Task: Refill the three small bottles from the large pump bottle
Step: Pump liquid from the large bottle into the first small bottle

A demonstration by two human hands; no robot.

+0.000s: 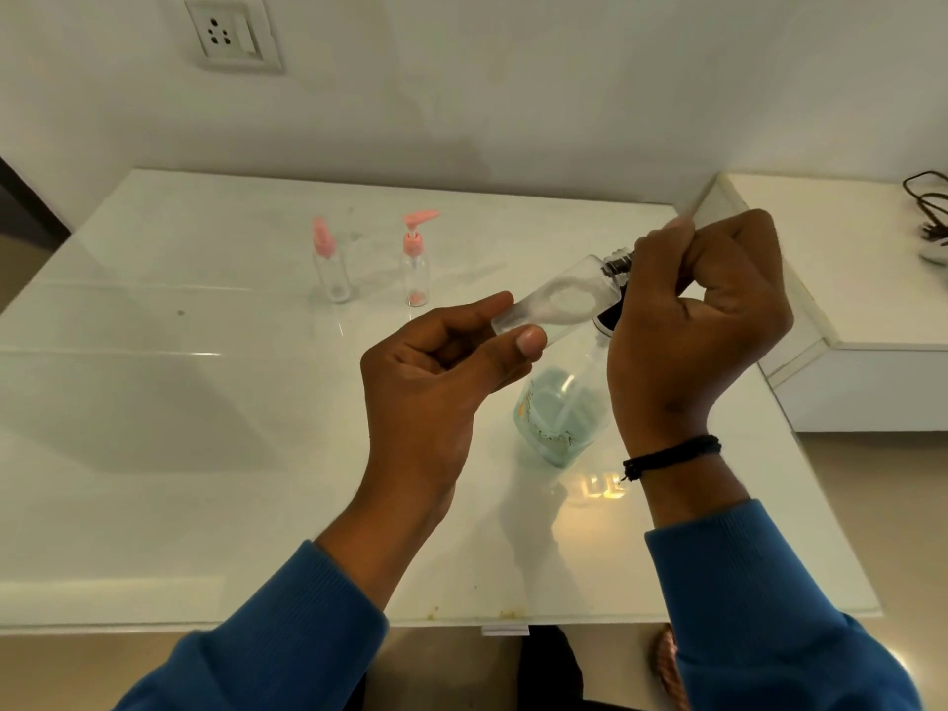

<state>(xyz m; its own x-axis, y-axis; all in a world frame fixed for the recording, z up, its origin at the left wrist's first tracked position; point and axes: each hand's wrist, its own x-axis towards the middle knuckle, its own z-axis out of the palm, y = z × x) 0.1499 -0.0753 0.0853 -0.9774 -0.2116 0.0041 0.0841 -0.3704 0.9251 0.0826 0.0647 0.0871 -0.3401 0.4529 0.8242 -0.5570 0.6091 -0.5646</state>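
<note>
- While my left hand [436, 372] holds a small clear bottle [556, 300] tipped on its side, thumb and fingers closed on its bottom end, my right hand [697, 320] is curled tight around its dark top.
- I think I am twisting that top, but I cannot tell which way.
- The big bottle [561, 413] stands on the counter [205, 402] right under my hands, with pale blue stuff low inside.
- Two more small bottles with pink tops, one [331, 264] beside the other [416, 264], stand well back.
- They look nearly empty, so I guess most of the filling is left to do.
</note>
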